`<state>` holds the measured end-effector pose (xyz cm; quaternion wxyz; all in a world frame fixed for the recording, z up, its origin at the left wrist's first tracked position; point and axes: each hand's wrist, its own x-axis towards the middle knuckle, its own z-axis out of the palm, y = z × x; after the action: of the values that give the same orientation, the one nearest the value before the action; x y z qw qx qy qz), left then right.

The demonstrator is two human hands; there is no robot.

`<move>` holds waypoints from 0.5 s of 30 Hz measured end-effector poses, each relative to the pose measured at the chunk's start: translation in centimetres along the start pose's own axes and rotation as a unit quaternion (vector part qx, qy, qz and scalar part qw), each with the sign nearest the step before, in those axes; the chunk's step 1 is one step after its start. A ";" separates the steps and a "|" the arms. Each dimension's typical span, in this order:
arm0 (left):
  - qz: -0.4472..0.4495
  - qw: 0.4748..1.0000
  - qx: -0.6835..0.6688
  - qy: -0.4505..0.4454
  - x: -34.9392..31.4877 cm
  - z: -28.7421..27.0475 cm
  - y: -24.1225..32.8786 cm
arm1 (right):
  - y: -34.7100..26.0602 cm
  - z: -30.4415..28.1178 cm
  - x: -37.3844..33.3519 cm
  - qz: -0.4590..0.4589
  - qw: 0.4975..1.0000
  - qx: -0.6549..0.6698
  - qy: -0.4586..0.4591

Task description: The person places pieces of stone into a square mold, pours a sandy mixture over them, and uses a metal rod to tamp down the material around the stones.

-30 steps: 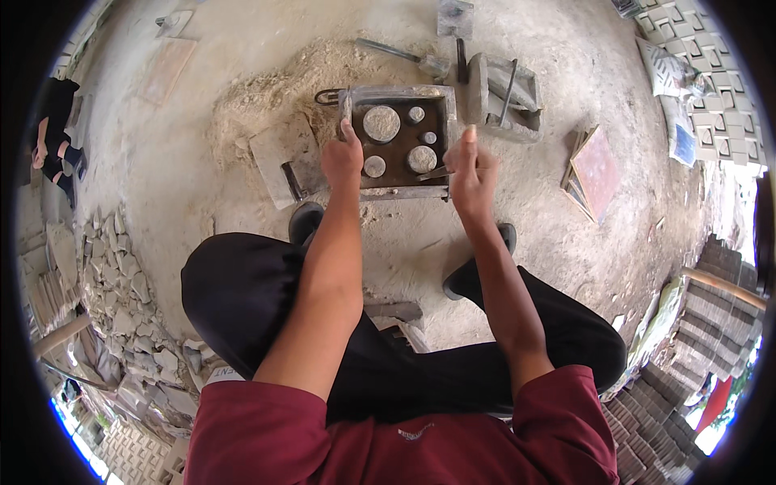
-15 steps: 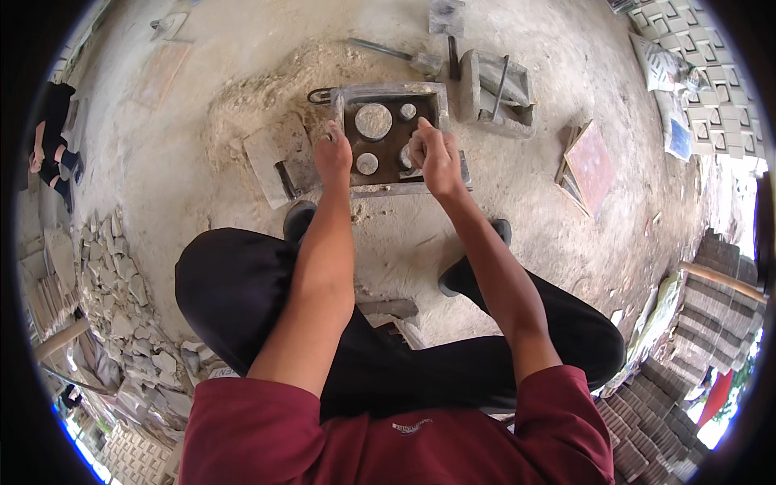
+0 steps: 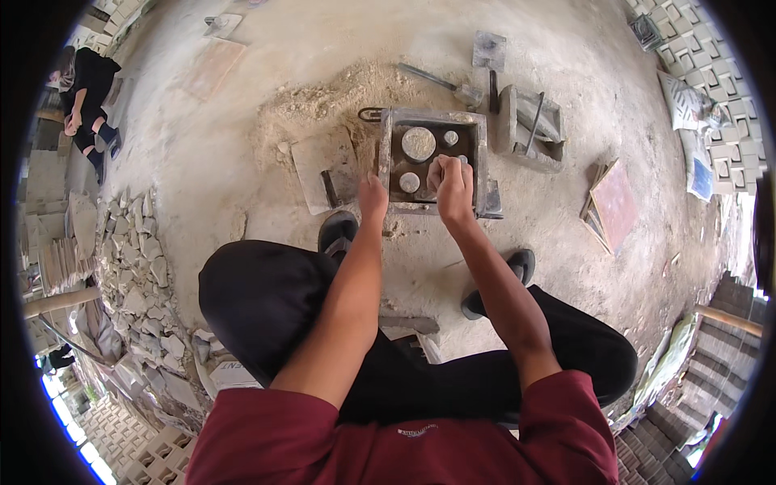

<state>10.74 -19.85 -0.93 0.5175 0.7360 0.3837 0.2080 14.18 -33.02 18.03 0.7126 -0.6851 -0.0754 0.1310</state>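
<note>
A square metal mould box (image 3: 432, 114) lies on the dusty ground in front of me. Inside stand a large round core (image 3: 418, 144) and smaller round ones, one (image 3: 451, 138) at the far right and one (image 3: 410, 183) at the near left. My left hand (image 3: 373, 199) is at the box's left wall, its fingers along the outer side and apparently gripping it; the fingertips are blurred. Over the near right part of the box, my right hand (image 3: 454, 187) is closed in a fist. What it holds, if anything, is hidden, and it covers that corner of the box.
Left of the box, a dark-handled hammer or trowel (image 3: 330, 189) lies on a flat board (image 3: 319, 162). A grey trough (image 3: 529, 153) with a bar across it stands right. Beyond are loose powder (image 3: 323, 101), a flat shovel-like tool (image 3: 489, 52) and square panels (image 3: 616, 202). A person (image 3: 90, 105) sits far left.
The whole view has shifted, so the box appears lower and further right. My right hand has closed its fingers more and moved inward over the box. My left hand has slid nearer along the left wall.
</note>
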 end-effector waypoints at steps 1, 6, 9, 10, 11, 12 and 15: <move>0.001 1.000 0.001 0.008 0.7 -0.5 -0.7 | -0.6 0.7 -0.4 -0.035 0.999 -0.001 -0.010; -0.016 0.976 0.217 0.002 0.9 -0.4 -1.5 | -1.0 2.8 0.9 0.039 0.996 0.085 -0.006; -0.008 0.968 0.252 -0.009 0.0 -0.2 0.3 | -0.3 2.4 -0.6 -0.042 0.999 0.009 0.013; 0.028 0.956 0.293 -0.013 -0.2 -0.5 0.3 | -0.1 2.5 -1.5 -0.085 0.996 -0.028 0.011; 0.025 0.955 0.296 -0.015 -0.4 -0.9 0.2 | 0.0 2.5 -1.1 -0.140 0.985 -0.100 -0.003; -0.009 0.966 0.258 0.004 -0.5 -0.7 1.6 | -0.6 2.1 -0.3 -0.142 0.985 -0.103 -0.002; -0.051 0.974 0.221 0.026 -0.3 -0.9 2.1 | -1.5 2.1 -0.2 -0.085 0.996 -0.017 -0.018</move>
<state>10.65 -19.95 1.39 0.3417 0.8059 0.4706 0.1106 13.48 -31.08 19.69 0.7078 -0.6858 -0.1488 0.0812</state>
